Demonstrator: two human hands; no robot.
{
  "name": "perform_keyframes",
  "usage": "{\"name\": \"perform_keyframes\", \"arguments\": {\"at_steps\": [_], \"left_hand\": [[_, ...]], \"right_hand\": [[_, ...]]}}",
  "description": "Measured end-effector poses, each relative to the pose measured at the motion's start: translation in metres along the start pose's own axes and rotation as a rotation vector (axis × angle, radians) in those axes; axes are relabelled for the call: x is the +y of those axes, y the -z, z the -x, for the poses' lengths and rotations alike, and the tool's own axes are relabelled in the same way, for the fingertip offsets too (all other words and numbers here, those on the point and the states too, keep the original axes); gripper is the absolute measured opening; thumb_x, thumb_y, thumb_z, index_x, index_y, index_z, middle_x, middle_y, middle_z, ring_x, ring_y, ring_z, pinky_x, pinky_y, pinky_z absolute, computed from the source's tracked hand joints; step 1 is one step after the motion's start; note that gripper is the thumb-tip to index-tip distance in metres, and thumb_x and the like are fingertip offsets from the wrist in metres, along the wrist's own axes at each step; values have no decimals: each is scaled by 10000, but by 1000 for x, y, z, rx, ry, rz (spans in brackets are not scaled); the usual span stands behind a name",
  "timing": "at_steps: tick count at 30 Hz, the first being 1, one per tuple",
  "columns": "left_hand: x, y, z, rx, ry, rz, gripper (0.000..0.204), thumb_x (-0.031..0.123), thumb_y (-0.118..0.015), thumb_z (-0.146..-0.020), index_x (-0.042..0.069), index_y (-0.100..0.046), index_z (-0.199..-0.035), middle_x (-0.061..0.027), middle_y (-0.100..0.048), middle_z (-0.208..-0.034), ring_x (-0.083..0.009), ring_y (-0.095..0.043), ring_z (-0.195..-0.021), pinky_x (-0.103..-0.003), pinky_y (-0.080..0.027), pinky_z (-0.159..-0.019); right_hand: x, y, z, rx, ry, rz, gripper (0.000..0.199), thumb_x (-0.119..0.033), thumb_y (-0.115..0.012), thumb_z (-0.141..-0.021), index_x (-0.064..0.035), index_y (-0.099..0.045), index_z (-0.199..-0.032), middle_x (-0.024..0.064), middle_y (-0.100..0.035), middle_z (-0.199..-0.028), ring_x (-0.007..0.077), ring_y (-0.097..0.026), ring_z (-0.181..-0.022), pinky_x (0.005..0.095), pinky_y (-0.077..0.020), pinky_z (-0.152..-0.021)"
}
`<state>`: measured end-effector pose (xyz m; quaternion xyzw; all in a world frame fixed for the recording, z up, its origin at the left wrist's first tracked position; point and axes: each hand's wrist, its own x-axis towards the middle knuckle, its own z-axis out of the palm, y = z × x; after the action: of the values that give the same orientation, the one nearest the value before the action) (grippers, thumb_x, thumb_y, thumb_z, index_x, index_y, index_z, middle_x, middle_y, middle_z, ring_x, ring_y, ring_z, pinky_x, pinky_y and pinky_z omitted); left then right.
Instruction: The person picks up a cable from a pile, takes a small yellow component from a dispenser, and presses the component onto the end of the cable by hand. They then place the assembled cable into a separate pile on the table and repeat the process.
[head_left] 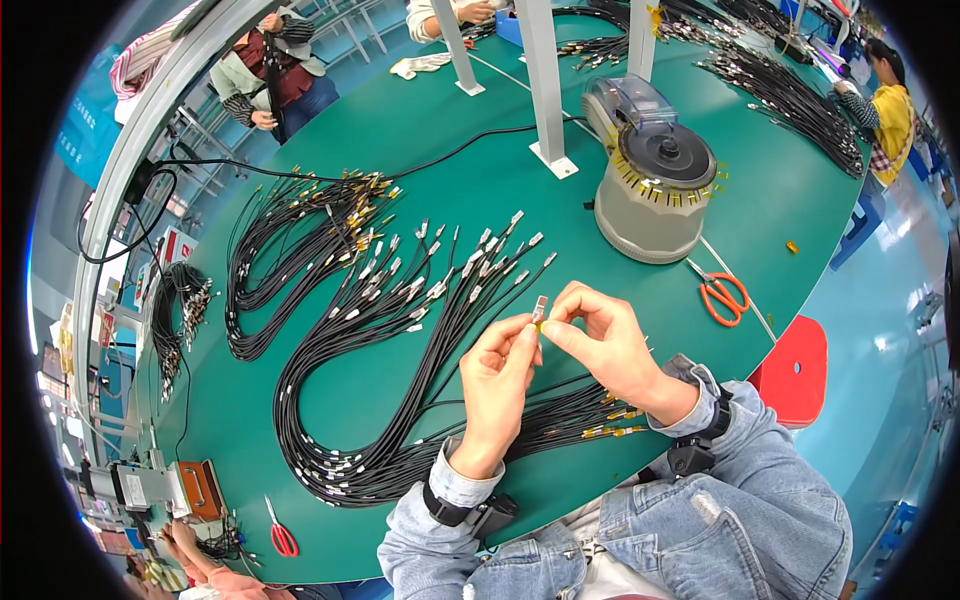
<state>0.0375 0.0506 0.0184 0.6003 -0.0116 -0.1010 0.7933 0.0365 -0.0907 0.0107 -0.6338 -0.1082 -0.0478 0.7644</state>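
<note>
My left hand point(500, 385) pinches a black cable's end, with its silver connector point(541, 304) sticking up between the fingertips. My right hand point(612, 345) meets it there, thumb and forefinger closed on a small piece of yellow tape point(540, 325) just below the connector. Most of that tape is hidden by the fingers. Beneath and left of my hands lies a large bent bundle of black cables point(300, 400), its silver connectors fanned out at the far end. Beyond my right hand stands a grey round tape dispenser point(650, 205) with short yellow strips around its disc.
Orange-handled scissors point(722, 298) lie right of my hands; red-handled scissors point(282, 535) lie near left. More cable bundles point(255, 285) point(795, 115) cover the green table point(450, 160). A metal post point(545, 100) rises behind. A red stool point(795, 370) stands at right. Other people work around.
</note>
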Motion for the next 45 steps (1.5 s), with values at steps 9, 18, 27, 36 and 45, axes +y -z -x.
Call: {"name": "perform_keyframes", "arguments": {"at_steps": [9,18,27,36,45], "left_hand": [[1,1,3,-29,7,11,188,94,-545,-893,21,-586,-1061,15,-530,-692,6,-359,-508,-156,-219,-420],[3,0,4,-27,24,25,186,80,-539,-889,17,-579,-1059,10,-525,-683,9,-328,-472,-158,-186,-396],[4,-2,6,-22,18,27,175,69,-535,-889,18,-575,-1051,9,-528,-690,5,-337,-472,-160,-194,-397],[4,-5,6,-12,18,25,139,79,-537,-892,24,-570,-1015,14,-520,-664,-3,-347,-469,-163,-207,-395],[2,0,7,-31,40,47,97,146,-553,-904,52,-539,-884,4,-517,-645,-13,-394,-485,-160,-260,-405]], "right_hand": [[3,-1,0,40,33,77,56,-37,-605,-825,1,-564,-818,43,-524,-853,111,-487,-805,260,-397,-737],[4,-1,1,67,45,77,52,-34,-603,-822,-1,-564,-816,45,-524,-856,111,-486,-812,260,-397,-740],[3,-3,1,84,47,60,52,-34,-603,-820,0,-564,-815,45,-525,-860,109,-486,-816,262,-395,-755],[3,-5,1,129,49,49,70,-45,-614,-803,3,-572,-776,35,-541,-808,114,-492,-786,267,-397,-730],[6,-5,4,76,121,153,47,-18,-613,-800,0,-569,-795,47,-529,-855,124,-491,-832,273,-392,-771]]}}
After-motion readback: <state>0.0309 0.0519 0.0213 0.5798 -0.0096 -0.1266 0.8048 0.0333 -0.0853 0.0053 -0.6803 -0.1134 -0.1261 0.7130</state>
